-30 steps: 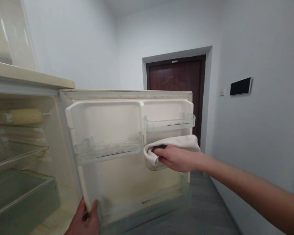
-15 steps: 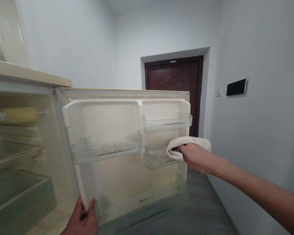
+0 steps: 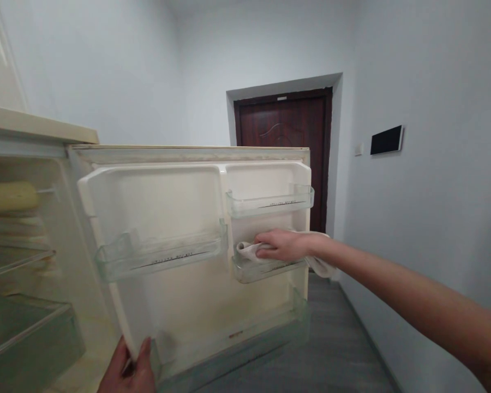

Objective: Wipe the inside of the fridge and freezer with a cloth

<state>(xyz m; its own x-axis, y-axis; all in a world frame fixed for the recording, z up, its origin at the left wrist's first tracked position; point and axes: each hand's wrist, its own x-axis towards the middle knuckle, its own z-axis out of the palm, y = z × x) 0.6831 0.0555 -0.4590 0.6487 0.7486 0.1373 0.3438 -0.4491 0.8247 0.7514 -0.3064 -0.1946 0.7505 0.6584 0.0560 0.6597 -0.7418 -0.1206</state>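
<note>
The fridge door (image 3: 180,202) stands wide open, its inner side facing me. My left hand (image 3: 131,371) grips the door's inner edge low down, thumb on the inner face. My right hand (image 3: 284,245) is closed on a white cloth (image 3: 249,250) and presses it into the small lower-right door shelf (image 3: 249,273); part of the cloth hangs behind the wrist. Above it sits another clear door shelf (image 3: 270,206). A wider clear shelf (image 3: 163,259) is on the left, and a long bin (image 3: 245,360) runs along the bottom.
The fridge interior (image 3: 65,218) at left holds a yellowish rounded part (image 3: 10,197), a glass shelf (image 3: 16,262) and a clear drawer (image 3: 36,344). Beyond the door are a dark red wooden door (image 3: 284,120) and a right wall (image 3: 433,218) with a black panel (image 3: 387,140).
My right hand has moved left with the cloth, from the outer end of the lower-right shelf into it. My left hand keeps its hold on the door. The view has shifted slightly right.
</note>
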